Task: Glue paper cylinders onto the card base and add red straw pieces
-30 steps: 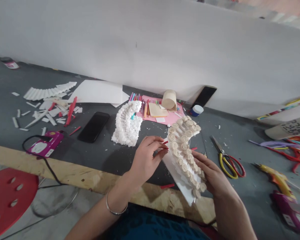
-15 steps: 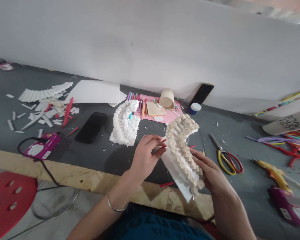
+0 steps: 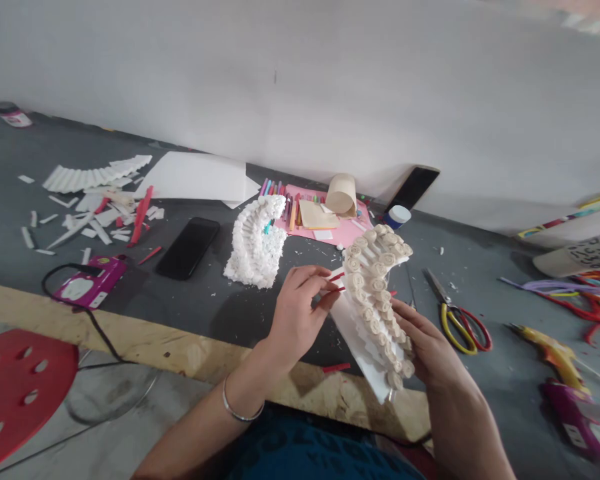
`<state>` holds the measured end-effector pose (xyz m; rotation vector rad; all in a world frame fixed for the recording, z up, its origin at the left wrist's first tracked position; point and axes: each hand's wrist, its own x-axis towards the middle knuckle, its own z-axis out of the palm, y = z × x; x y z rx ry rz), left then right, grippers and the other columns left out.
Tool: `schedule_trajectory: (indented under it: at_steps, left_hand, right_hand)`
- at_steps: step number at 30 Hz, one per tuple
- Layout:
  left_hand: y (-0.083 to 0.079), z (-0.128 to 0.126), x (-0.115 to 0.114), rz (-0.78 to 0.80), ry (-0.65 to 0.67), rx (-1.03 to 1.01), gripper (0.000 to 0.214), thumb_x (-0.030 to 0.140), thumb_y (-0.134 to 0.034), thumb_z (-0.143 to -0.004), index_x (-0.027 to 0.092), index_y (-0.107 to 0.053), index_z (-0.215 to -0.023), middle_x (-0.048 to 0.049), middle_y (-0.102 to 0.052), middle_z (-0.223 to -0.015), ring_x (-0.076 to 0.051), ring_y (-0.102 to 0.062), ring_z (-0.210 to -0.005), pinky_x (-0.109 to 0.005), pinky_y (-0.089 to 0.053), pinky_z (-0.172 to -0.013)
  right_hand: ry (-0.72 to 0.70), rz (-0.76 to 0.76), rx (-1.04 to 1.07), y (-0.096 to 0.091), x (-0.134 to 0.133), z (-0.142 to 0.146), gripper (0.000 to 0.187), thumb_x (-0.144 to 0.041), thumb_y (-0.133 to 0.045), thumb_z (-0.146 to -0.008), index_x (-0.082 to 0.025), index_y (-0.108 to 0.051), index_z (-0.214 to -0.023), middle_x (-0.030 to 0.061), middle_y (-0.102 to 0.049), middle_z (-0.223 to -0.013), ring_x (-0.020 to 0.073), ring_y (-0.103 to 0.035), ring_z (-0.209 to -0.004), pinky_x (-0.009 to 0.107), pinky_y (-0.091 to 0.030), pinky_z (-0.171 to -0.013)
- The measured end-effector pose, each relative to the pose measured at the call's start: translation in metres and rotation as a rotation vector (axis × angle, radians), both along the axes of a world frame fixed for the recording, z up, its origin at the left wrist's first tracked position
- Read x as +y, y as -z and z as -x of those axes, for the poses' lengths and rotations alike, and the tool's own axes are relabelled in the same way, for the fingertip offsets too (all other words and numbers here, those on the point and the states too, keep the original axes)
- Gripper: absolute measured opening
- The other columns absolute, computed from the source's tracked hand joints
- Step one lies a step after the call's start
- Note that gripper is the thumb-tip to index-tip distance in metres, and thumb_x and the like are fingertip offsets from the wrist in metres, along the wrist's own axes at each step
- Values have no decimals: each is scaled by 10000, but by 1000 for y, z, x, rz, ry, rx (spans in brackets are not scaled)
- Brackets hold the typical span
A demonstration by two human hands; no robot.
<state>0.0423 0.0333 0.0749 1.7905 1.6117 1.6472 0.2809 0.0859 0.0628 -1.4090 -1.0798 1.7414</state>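
Rosette piece (image 3: 377, 313) sits between left fingers (image 3: 311, 287) and right fingers (image 3: 414, 325).

Right hand (image 3: 429, 341) holding rosette piece (image 3: 379, 285), perhaps paper

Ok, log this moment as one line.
left hand: at left edge of rosette-covered piece | right hand: holding its right side | nearby: white bumpy piece, scissors, yellow glue gun

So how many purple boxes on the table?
2. One purple box sits left, near the front edge, beside the flat black phone; the other box is far right, by the yellow glue gun. Others could be hidden.
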Motion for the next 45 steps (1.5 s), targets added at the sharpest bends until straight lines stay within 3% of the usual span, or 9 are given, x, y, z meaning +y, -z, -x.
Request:
schedule_trajectory:
  at_steps: [8, 17, 24, 29, 33, 40, 45]
  left_hand:
    - [5, -2, 1, -16, -11, 48, 86, 110, -650, -862, 194, -653, -877, -59, -671, -1004, -196, -632, -968, -370, -566, -835]
    - [11, 1, -3, 59, -28, -11, 161, 165, -686, -852, 213, -600, -979, -72, -657, -1088, -222, -641, -1069, -414, -563, -912]
    - [32, 7, -5, 250, -22, -180, 273, 243, -639, -894, 210, -507, -1132, -78, -587, -1090, -173, -659, -882, -324, -595, -709]
    - [56, 9, 10, 266, -6, -229, 453, 195, -606, -882, 216, -449, -1307, -117, -536, -1203, -194, -651, -974, -345, -612, -716]
    - [67, 10, 22, 315, 16, -298, 404, 241, -584, -907, 194, -468, -1291, -145, -576, -1237, -209, -663, -1038, -393, -595, -836]
    - [65, 16, 44, 478, 161, -360, 357, 304, -550, -917, 192, -502, -1252, -81, -723, -1005, -195, -726, -929, -377, -575, -857]
    - [63, 20, 64, 567, 180, -379, 423, 354, -631, -830, 186, -567, -1212, -81, -732, -995, -208, -717, -931, -375, -561, -856]
  right_hand:
    - [2, 10, -10, -1, 0, 0, 418, -451, -836, -681, -317, -782, -1074, 32, -791, -995, 275, -747, -865, 358, -605, -757]
    - [-7, 50, 36, 10, 1, -1, 415, -408, -821, -733, -316, -752, -1132, 7, -789, -1030, 225, -746, -882, 285, -587, -736]
    - [5, 36, 55, 15, 0, 9, 519, -411, -823, -717, -316, -702, -1213, 23, -775, -1083, 244, -745, -883, 314, -583, -683]
    - [101, 3, 76, 20, -4, 22, 439, -413, -807, -711, -290, -713, -1122, 1, -778, -982, 216, -742, -837, 252, -545, -572]
    - [189, 30, 159, 26, -3, 32, 435, -392, -831, -679, -269, -708, -1078, 3, -778, -950, 220, -741, -833, 254, -544, -554]
    - [331, 7, 347, 31, 0, 53, 443, -367, -839, -654, -237, -671, -1043, 17, -777, -943, 238, -737, -887, 305, -587, -683]
    - [355, 2, 491, 39, 2, 65, 435, -350, -802, -694, -225, -634, -1076, 34, -767, -1019, 233, -724, -941, 320, -588, -740]
